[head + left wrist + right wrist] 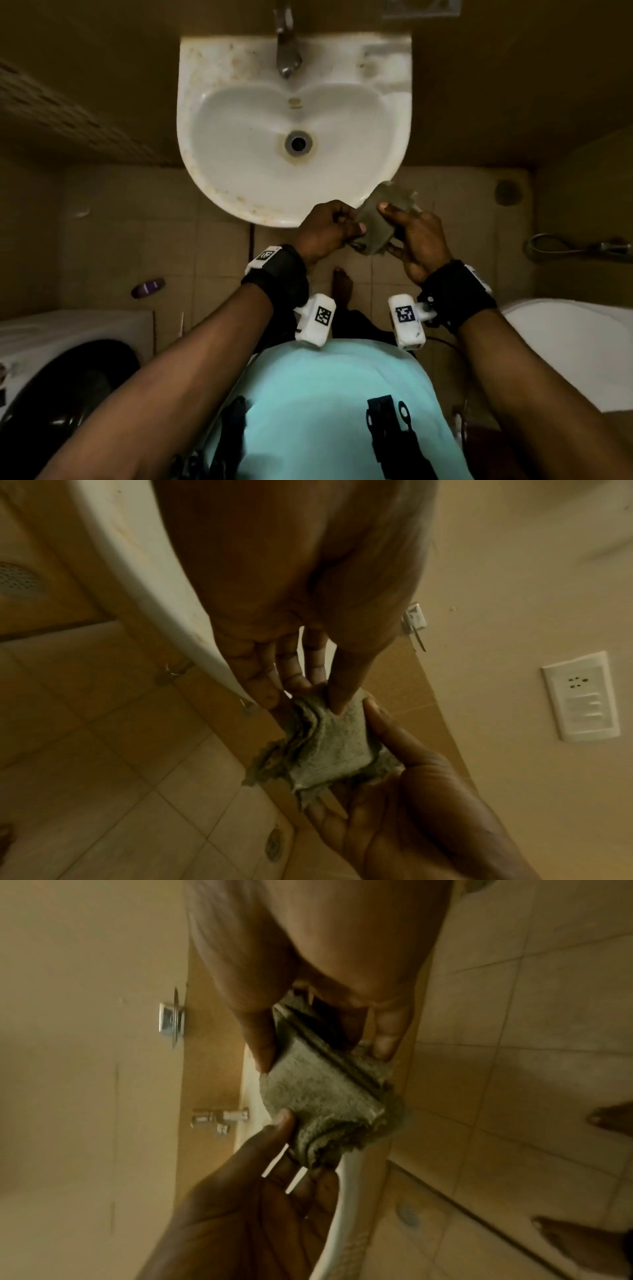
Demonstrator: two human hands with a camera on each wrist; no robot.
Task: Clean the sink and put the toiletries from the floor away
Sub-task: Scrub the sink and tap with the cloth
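Note:
A white, stained sink (205,164) hangs on the wall with a metal tap (287,51) over the basin. Just below its front rim both hands hold a folded grey-green cloth (375,222). My left hand (325,228) pinches the cloth's left edge between thumb and fingers (337,696). My right hand (409,236) grips the right side, thumb on top (263,1047) and fingers beneath. The cloth (329,748) is folded into several layers (318,1096). A purple toiletry bottle (148,287) lies on the floor tiles at the left.
A washing machine (68,359) stands at the lower left and a white tub edge (575,342) at the lower right. A hose (579,246) lies at the right wall, near a floor drain (508,193). My bare foot (342,286) is under the sink.

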